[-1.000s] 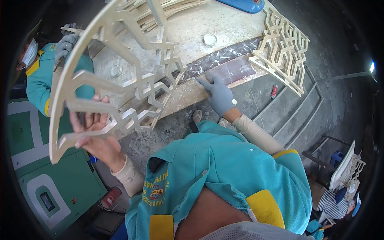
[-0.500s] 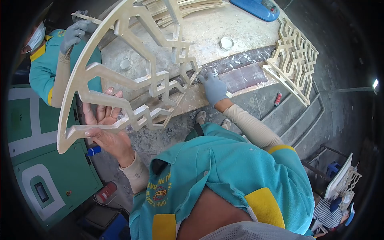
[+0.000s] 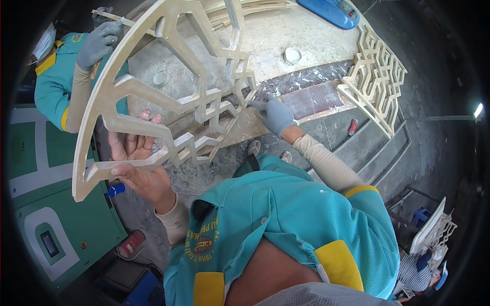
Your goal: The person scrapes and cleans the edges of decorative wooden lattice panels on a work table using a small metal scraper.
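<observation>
A large curved wooden lattice frame (image 3: 168, 133) stands tilted over the near edge of the worktable (image 3: 178, 46). My bare left hand (image 3: 140, 168) grips its lower left bar, with the thumb in front and the fingers behind. At the lattice's right edge is my gloved right hand (image 3: 278, 116), its fingers bent toward the wood; whatever lies between the fingertips is too blurred to make out. Two small round dishes, one white (image 3: 292, 55) and one greyish (image 3: 161, 78), sit on the table. A dark strip with white smears (image 3: 306, 79) runs along the table's near side.
A second lattice (image 3: 375, 76) rests at the table's right end near a blue tray (image 3: 332, 11). At the left a co-worker's gloved hand (image 3: 99, 45) holds a thin wooden strip. A green machine (image 3: 56, 178) stands at the left, a red can (image 3: 352, 127) on the floor.
The lattice has shifted slightly, its lower left tip now a little lower. My right hand has moved slightly right and down. The co-worker's gloved hand has moved right.
</observation>
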Demonstrator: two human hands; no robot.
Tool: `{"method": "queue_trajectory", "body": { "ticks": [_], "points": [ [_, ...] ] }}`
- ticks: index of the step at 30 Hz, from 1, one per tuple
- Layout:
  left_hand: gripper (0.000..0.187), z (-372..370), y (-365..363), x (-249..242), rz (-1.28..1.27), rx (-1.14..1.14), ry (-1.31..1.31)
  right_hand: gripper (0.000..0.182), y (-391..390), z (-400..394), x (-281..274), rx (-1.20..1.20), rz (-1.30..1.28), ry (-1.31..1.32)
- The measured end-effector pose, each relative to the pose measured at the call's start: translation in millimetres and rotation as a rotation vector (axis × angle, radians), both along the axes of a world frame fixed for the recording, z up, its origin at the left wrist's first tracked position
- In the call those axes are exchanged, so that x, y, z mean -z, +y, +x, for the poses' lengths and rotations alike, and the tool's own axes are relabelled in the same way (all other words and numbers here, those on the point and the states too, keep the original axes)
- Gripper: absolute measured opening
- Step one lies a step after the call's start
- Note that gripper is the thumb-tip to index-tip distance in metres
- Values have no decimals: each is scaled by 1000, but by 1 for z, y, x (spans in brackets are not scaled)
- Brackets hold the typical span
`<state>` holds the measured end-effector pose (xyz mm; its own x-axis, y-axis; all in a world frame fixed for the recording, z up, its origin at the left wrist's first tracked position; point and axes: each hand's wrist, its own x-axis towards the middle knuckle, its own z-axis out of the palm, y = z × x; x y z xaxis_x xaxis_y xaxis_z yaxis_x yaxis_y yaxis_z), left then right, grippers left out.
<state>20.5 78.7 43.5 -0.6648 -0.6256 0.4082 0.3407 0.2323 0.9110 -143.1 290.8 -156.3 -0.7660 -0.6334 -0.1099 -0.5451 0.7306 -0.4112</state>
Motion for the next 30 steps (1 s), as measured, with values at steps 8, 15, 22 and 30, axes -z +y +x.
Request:
{"method": "queue_trajectory", "body": {
  "ticks": [8,15,22,30],
  "points": [
    [96,-3,-11,0,22,39,-24,60,-6,24,29,126,-34,175],
    [98,-11,-2,-3,-5,-74,16,55,6,5,-5,128,-28,57],
    [93,-5,1,-4,-47,9,-4,50,-6,18,4,-28,85,38],
    [95,-7,5,-5,-58,0,10,41,-7,8,1,36,80,116]
  ]
}}
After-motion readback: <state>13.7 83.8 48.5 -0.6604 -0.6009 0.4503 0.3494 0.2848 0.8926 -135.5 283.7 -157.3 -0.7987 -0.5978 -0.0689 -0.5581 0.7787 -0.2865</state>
